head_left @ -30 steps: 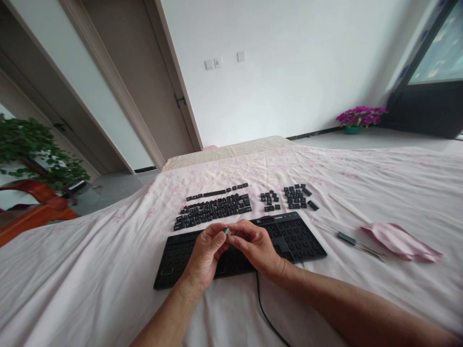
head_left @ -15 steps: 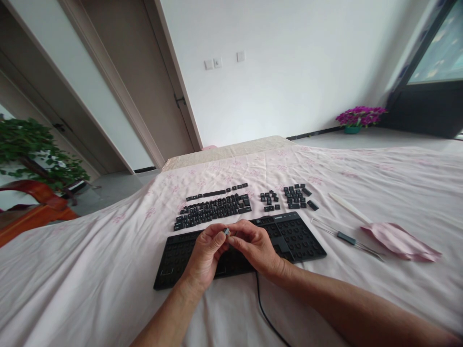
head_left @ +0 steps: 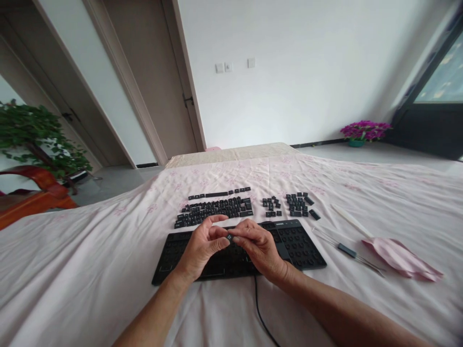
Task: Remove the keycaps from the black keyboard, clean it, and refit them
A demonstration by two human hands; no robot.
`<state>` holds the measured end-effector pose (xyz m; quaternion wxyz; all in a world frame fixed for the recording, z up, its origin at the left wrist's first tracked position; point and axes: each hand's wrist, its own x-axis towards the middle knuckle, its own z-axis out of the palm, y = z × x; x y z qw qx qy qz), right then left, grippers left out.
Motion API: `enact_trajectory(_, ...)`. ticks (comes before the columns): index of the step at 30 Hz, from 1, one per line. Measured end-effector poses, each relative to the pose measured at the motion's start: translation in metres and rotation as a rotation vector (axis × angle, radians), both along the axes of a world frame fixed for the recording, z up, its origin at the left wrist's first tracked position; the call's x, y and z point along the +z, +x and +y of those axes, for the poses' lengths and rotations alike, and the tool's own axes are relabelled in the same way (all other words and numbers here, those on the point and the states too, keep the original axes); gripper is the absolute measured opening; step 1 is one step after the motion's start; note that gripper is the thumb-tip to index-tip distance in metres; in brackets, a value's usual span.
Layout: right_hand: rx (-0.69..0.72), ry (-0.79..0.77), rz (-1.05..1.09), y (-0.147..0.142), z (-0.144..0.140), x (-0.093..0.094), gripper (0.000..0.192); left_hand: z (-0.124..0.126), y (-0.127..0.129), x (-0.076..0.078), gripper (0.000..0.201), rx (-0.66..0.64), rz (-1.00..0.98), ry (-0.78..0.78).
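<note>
A small dark keycap (head_left: 229,237) is held between my two hands, above the middle of a black keyboard (head_left: 307,250) with its keycaps taken off. My right hand (head_left: 260,246) pinches it between thumb and fingertips. From the other side, my left hand (head_left: 200,248) has its thumb and a bent finger against the keycap, while its index finger is raised away. Loose keycaps (head_left: 213,209) lie in rows just beyond the keyboard, with smaller groups (head_left: 271,205) and number-pad keycaps (head_left: 297,205) to their right. My hands hide the keyboard's centre.
Right of the keyboard lie a wire puller with a dark handle (head_left: 347,249), a white stick-like tool (head_left: 349,217) and a pink cloth (head_left: 401,258). A black cable (head_left: 258,303) runs toward me over the wrinkled floral sheet (head_left: 119,260). A wooden chair arm (head_left: 36,197) stands left.
My left index finger has lifted off the keycap and the left hand has opened somewhat. The keycap has turned in my fingers. The camera view has shifted slightly.
</note>
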<state>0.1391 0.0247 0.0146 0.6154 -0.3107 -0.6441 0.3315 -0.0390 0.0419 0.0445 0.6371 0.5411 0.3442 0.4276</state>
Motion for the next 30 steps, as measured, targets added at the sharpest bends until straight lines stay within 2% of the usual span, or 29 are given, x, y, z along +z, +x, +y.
enact_trajectory(7, 0.044, 0.016, -0.022, -0.001, -0.001, 0.001, 0.02, 0.004, -0.011, 0.012, 0.062, -0.097, 0.132, 0.046)
enact_trajectory(17, 0.048, -0.007, -0.058, 0.0, -0.005, 0.005, 0.017, 0.004, -0.014, 0.015, 0.066, -0.13, 0.148, 0.026)
enact_trajectory(30, 0.031, 0.04, -0.119, -0.002, -0.006, 0.012, 0.011, 0.006, -0.018, 0.015, 0.069, -0.15, 0.165, 0.037)
